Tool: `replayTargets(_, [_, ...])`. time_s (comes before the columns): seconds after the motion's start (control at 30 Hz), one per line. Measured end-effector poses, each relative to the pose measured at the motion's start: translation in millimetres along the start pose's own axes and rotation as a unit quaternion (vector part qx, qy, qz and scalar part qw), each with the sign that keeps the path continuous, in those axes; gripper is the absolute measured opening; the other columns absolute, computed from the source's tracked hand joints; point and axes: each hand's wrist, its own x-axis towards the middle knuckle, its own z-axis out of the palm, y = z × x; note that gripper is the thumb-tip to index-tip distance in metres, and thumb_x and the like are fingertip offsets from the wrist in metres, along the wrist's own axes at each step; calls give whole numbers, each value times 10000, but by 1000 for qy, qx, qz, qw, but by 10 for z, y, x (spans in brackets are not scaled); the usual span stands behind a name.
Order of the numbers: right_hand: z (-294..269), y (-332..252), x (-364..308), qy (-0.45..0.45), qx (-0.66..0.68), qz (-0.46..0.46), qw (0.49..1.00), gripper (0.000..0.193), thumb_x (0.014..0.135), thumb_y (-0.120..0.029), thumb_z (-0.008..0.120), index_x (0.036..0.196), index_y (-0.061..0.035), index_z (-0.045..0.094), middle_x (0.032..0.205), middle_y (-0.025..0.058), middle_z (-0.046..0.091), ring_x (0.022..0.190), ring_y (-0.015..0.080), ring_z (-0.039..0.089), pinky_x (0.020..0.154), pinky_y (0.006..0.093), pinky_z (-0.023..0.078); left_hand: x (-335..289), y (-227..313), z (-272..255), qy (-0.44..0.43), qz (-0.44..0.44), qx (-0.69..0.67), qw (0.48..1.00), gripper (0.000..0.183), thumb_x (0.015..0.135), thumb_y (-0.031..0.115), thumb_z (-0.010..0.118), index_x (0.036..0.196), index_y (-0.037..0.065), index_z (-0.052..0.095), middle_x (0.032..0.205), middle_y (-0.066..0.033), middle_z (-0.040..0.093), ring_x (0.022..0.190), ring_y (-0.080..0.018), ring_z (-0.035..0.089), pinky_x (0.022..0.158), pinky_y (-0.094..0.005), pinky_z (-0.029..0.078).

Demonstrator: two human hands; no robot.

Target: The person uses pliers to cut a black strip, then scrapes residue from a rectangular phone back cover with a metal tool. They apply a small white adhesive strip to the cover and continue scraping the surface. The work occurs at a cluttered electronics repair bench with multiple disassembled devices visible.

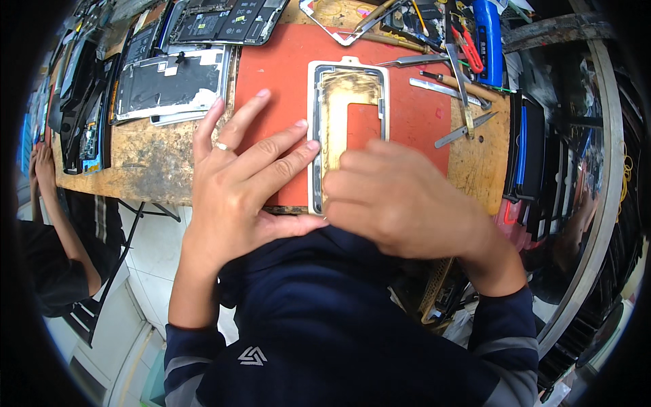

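Observation:
A phone mid-frame [333,95], gold inside with a dark rim, lies in a white surround [311,95] on the red mat [278,61]. Red shows through its rectangular cut-out. My left hand [237,176] is spread, a ring on one finger. Two of its fingertips press the frame's left edge, and the thumb lies at the lower end. Over the frame's lower right part, my right hand [390,193] is closed with curled fingers. A tiny tip shows below it near my left thumb; what it grips is hidden.
Opened tablets [169,81] are stacked at the left. Tweezers [417,60], a wooden-handled tool [468,88], a blade [464,130] and red cutters [468,47] lie at the right. A blue tool [487,41] stands behind them. Another person's hands [43,166] are at the far left.

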Motion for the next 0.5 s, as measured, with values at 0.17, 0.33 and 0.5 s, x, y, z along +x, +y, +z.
replayTargets(0.17, [-263, 179, -245, 159, -72, 113, 978, 170, 862, -58, 768, 1031, -44, 755, 921, 84, 613, 856, 286, 653, 727, 428, 514, 12, -185, -189, -31, 2, -36, 999, 377, 949, 224, 871, 1292, 70, 843, 1348, -110, 812, 1438, -392, 648, 1276, -547, 363])
replayTargets(0.33, [-192, -46, -574, 172, -236, 255, 922, 238, 843, -2, 792, 1080, -18, 773, 926, 101, 640, 838, 306, 667, 715, 441, 535, -10, 331, -2, 116, -171, -119, 971, 536, 899, 277, 907, 1338, 22, 734, 1130, -141, 721, 1038, -344, 661, 937, -475, 499])
replayTargets(0.5, [-218, -470, -702, 52, -155, 270, 949, 314, 783, 114, 802, 1079, 14, 773, 943, 123, 677, 843, 316, 691, 719, 438, 566, 112, 802, 351, 76, -183, 4, 980, 1066, 716, 438, 990, 1605, 53, 547, 1281, -171, 619, 1182, -390, 589, 1071, -548, 400])
